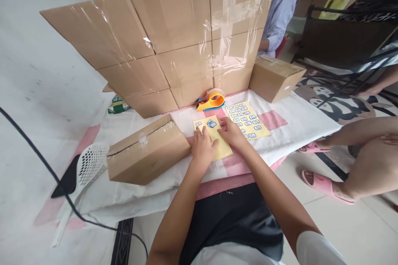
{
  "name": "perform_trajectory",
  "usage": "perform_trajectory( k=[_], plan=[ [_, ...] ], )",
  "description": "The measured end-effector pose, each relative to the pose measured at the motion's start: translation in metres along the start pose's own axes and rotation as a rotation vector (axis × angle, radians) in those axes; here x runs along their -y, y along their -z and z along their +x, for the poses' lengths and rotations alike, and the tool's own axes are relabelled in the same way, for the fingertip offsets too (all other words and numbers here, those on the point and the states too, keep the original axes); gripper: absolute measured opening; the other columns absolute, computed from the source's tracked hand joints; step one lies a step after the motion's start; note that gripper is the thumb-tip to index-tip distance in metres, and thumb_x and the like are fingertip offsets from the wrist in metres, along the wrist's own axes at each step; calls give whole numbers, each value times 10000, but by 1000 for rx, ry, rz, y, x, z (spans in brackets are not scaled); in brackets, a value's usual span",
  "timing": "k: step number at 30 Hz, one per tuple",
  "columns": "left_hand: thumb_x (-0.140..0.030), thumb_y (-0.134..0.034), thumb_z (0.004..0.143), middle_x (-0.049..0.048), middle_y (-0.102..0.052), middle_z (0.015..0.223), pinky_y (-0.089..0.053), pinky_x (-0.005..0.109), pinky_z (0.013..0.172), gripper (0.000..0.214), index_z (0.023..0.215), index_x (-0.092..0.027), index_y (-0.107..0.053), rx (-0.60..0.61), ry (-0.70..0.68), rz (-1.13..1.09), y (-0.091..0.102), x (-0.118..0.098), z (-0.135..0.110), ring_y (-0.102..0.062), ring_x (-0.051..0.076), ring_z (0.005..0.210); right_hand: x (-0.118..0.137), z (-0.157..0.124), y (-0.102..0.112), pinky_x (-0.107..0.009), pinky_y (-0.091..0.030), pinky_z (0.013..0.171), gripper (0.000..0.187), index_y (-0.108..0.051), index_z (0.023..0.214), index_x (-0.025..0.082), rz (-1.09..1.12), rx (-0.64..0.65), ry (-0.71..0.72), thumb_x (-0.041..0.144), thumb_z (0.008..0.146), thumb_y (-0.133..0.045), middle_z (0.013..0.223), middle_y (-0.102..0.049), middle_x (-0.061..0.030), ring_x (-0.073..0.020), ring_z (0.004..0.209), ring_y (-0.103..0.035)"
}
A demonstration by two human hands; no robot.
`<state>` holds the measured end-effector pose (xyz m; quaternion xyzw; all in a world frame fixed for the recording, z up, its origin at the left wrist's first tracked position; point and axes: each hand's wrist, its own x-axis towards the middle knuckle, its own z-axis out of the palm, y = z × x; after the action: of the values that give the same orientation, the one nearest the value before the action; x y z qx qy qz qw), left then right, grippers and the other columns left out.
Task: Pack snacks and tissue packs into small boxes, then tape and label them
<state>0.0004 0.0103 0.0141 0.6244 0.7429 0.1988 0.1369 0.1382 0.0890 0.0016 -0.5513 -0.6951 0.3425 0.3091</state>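
A yellow sheet of paper (225, 151) with a blue-and-white printed figure near its top lies on the cloth in front of me. My left hand (202, 147) rests flat on its left part, fingers apart, holding it down. Over the sheet's right edge, my right hand (232, 133) has thumb and fingers drawn together; what is between them, if anything, is too small to make out. A second yellow sheet (259, 133), carrying rows of small white stickers with blue outlines, lies just right of that hand.
Behind the sheets stands a tall taped cardboard panel (186, 20), with an orange tape dispenser (214, 100) at its foot. Cardboard boxes (149, 149) flank the work area. A white slotted spoon (91, 161) and a black cable (40, 153) are at left. People sit beyond the table.
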Motion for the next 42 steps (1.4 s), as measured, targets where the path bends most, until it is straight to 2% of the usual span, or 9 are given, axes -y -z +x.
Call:
perform_trajectory(
  k=[4, 12, 17, 24, 29, 32, 35, 37, 42],
  plan=[
    [-257, -627, 940, 244, -550, 1446, -387, 488, 1190, 601, 1486, -87, -443, -28, 28, -14, 1, 3, 10, -495, 366, 1410, -2, 4, -2, -349, -533, 931, 413, -595, 1237, 181, 5, 8, 36, 99, 836, -654, 1199, -715, -91, -216, 1050, -691],
    [-150, -573, 945, 140, -638, 1280, -519, 371, 1018, 465, 1403, -187, -498, -9, 94, -69, 8, 16, 16, -664, 244, 1156, -5, -1, -9, -404, -500, 984, 391, -568, 1256, 150, -248, -30, 132, 147, 872, -642, 1210, -678, -130, -282, 1126, -636],
    [-88, -517, 949, 173, -707, 1182, -521, 407, 985, 427, 1374, -137, -521, 0, 173, -2, 11, 7, 6, -685, 290, 1142, 2, -11, -17, -468, -454, 997, 319, -576, 1250, 135, -493, -57, 146, 180, 934, -593, 1265, -639, -169, -352, 1193, -556],
    [-170, -499, 988, 193, -756, 1102, -550, 392, 886, 200, 1122, -122, -640, 51, 273, 107, 14, 0, 1, -731, 313, 1063, 5, -14, -16, -473, -426, 979, 287, -563, 1248, 133, -520, -31, 152, 207, 971, -557, 1279, -622, -185, -362, 1175, -515],
    [-246, -470, 1009, 240, -756, 1039, -561, 417, 811, 254, 1102, -102, -658, 90, 327, 213, 14, 1, 2, -746, 347, 979, 4, -18, -22, -476, -417, 944, 287, -594, 1246, 135, -575, -65, 179, 178, 980, -495, 1237, -622, -201, -363, 1132, -494],
    [-219, -426, 1012, 246, -755, 1055, -562, 411, 799, 277, 1099, -103, -662, 123, 308, 258, 13, 2, 4, -749, 343, 988, 3, -22, -28, -488, -396, 928, 405, -589, 1366, 155, -632, -83, 224, 148, 1003, -410, 1234, -612, -206, -360, 1099, -486],
    [-209, -395, 1017, 241, -754, 1054, -559, 405, 778, 297, 1109, -94, -652, 145, 286, 282, 15, 0, 5, -752, 343, 981, 5, -24, -30, -505, -375, 916, 513, -529, 1510, 265, -647, -48, 264, 181, 1035, -355, 1276, -586, -199, -366, 1096, -476],
    [-223, -371, 1028, 228, -757, 1046, -553, 396, 764, 310, 1126, -94, -636, 148, 261, 285, 17, -4, 3, -753, 338, 971, 6, -25, -30, -518, -364, 919, 539, -498, 1551, 305, -643, -29, 252, 201, 1047, -339, 1308, -566, -203, -375, 1106, -470],
    [-273, -346, 1059, 141, -771, 1047, -524, 336, 744, 292, 1146, -168, -604, 147, 139, 265, 21, -16, -11, -755, 289, 970, 7, -23, -32, -515, -372, 920, 554, -459, 1585, 319, -635, -49, 215, 215, 1047, -381, 1290, -569, -201, -367, 1106, -479]
  ],
)
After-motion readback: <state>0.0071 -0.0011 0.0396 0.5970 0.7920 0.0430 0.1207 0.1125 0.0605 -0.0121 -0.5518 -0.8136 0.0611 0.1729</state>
